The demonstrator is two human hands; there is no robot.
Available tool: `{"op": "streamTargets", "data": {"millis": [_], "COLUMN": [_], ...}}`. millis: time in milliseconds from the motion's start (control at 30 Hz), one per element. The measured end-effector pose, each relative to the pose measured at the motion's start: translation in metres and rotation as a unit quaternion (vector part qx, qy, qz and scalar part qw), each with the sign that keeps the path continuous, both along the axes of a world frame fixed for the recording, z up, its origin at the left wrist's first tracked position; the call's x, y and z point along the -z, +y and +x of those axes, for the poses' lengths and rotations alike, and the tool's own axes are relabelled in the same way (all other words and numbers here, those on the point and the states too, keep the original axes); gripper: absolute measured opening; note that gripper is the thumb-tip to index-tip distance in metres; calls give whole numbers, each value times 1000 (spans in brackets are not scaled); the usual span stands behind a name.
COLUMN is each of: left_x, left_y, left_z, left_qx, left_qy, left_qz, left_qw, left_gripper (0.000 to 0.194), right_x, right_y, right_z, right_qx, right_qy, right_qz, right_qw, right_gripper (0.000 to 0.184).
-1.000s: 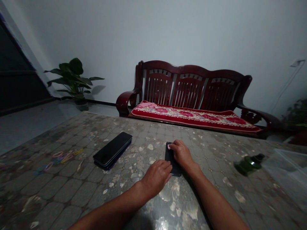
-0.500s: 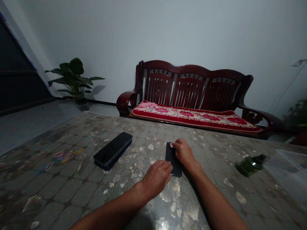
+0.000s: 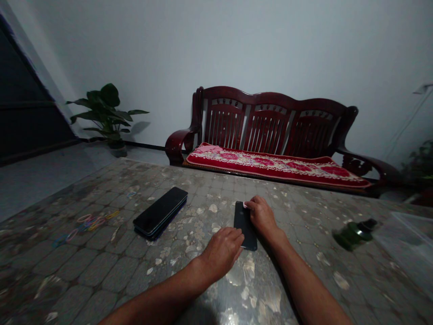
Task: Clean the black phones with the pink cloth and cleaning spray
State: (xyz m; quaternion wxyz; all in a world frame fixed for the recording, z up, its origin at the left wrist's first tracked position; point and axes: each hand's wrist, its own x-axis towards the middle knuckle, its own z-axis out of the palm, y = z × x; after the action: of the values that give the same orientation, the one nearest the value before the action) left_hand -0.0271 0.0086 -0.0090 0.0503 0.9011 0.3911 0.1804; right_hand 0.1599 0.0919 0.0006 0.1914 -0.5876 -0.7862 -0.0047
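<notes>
Just right of centre in the lower half of the frame, we see a slim, nearly black phone (image 3: 241,218) with rounded corners lying flat on the patterned table (image 3: 111,266), any lettering too small to read. Our right hand (image 3: 263,216) pinches a small pale pink piece (image 3: 245,205) at its top edge; our left hand (image 3: 221,250) rests its fingers, close together, along the lower left edge, whether gripping we cannot tell.
</notes>
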Motion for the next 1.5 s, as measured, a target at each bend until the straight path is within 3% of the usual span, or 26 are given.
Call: {"op": "streamTargets", "data": {"millis": [167,400,600,800,1000,1200,1400,1500], "left_x": [1,3,1,2,2,2,-1,-1], "left_y": [1,2,2,2,2,2,1,2], "left_z": [1,1,0,-1,0,1,2,2], "left_qx": [-1,-3,-2,4,-5,-2,-8,-8], "left_qy": [-3,4,-2,-4,2,-9,9,12], "left_qz": [0,1,-3,7,4,15,10,14], "left_qw": [1000,1000,1000,1000,1000,1000,1000,1000], "left_gripper": [15,16,16,16,13,16,14,13], "right_x": [2,4,5,3,6,6,5,7], "right_y": [-3,1,-4,-3,-6,-5,-10,-11], "right_z": [-4,0,0,4,4,5,6,7], "right_qx": [-90,-27,-110,-22,-114,-53,-134,-135], "right_qy": [18,9,30,9,38,31,51,51], "right_qz": [-13,5,-6,12,-4,11,-7,-7], "right_qw": [996,1000,993,1000,993,998,990,989], "right_gripper": [36,36,38,35,38,36,40,38]}}
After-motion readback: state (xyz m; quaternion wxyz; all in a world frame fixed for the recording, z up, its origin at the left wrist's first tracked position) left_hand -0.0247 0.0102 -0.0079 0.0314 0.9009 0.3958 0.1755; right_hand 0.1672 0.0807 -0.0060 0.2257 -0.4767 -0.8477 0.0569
